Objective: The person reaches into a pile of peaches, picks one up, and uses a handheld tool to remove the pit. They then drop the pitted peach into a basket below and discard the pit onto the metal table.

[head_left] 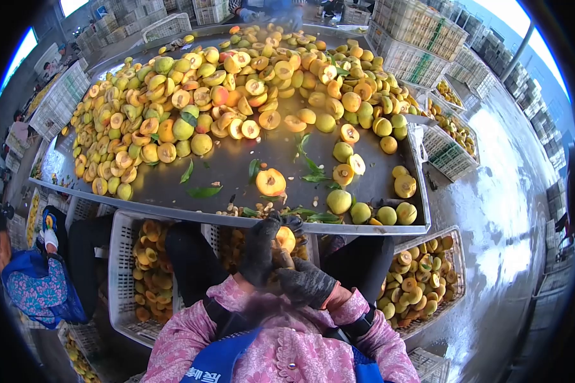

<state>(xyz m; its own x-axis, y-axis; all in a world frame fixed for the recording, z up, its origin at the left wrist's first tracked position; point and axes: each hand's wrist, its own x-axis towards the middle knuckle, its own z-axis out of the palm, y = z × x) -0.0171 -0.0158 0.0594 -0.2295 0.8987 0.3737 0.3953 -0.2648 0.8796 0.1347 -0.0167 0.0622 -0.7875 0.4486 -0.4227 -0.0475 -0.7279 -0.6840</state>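
Just beyond the near edge of the metal table, my left hand (259, 253), in a dark glove, is closed around a yellow peach (286, 239). My right hand (306, 283), gloved in dark grey, grips a short tool with a brownish handle (282, 258). The tool's upper end meets the underside of the fruit, so its working end is hidden. A halved peach (271, 182) lies cut face up on the table in front of my hands, with loose pits and leaves (204, 191) around it.
Halved peaches (172, 96) are heaped across the metal table (230, 163). White crates (122, 281) of peaches stand by my legs, one at right (457, 281). More crates (421, 32) are stacked behind. A co-worker (35, 281) sits at left; another person (271, 13) is across the table.
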